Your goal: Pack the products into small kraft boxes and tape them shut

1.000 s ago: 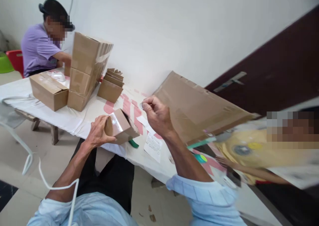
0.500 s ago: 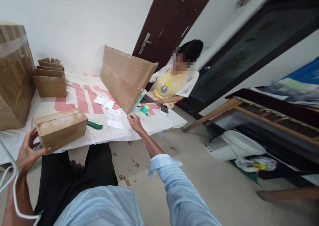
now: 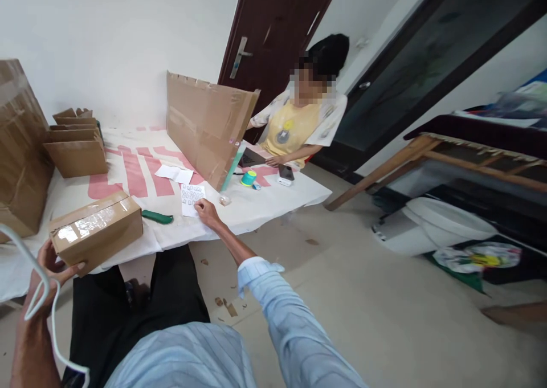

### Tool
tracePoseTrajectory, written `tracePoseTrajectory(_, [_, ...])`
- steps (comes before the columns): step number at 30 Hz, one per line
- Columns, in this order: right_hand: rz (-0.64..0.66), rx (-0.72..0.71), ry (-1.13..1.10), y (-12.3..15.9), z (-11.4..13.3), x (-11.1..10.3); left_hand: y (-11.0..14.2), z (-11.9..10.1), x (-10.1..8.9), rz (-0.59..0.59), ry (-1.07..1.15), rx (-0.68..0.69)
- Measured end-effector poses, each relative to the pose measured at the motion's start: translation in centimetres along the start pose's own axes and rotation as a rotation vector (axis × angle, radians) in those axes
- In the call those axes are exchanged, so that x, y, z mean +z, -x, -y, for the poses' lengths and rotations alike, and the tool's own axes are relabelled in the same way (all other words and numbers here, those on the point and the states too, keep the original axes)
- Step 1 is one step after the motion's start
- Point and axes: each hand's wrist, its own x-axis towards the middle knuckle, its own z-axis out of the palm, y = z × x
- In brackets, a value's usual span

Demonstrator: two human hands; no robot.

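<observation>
My left hand (image 3: 50, 265) grips the near end of a small taped cardboard box (image 3: 96, 228) at the table's front edge, thumb and fingers wrapped round its end. My right hand (image 3: 206, 211) rests on the table with fingers curled, touching the lower edge of a white sheet of small stickers (image 3: 191, 197). Whether it holds anything I cannot make out. A green-handled cutter (image 3: 158, 217) lies between the box and the sheet.
A large cardboard panel (image 3: 205, 126) stands upright mid-table. Stacked flat boxes (image 3: 77, 146) and a big taped carton (image 3: 19, 148) sit left. Another person in yellow (image 3: 299, 129) sits at the far end by a teal tape roll (image 3: 248, 178). A white cable (image 3: 38, 297) hangs near my left wrist.
The view has swung right from the left end of the table. My right hand came down from mid-air onto the sticker sheet. The left hand shifted the box a little towards the table edge.
</observation>
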Motion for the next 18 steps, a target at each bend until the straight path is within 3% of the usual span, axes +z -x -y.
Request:
tracePoseTrajectory(5, [0.041,-0.003,0.070,-1.0,0.4,2.1,0.3,0.3,0.1,-0.011,0.017,0.014])
tracePoseTrajectory(18, [0.077,0.034,0.276,-1.7,1.1,4.1,-0.2,1.8,-0.4,0.013,0.015,0.009])
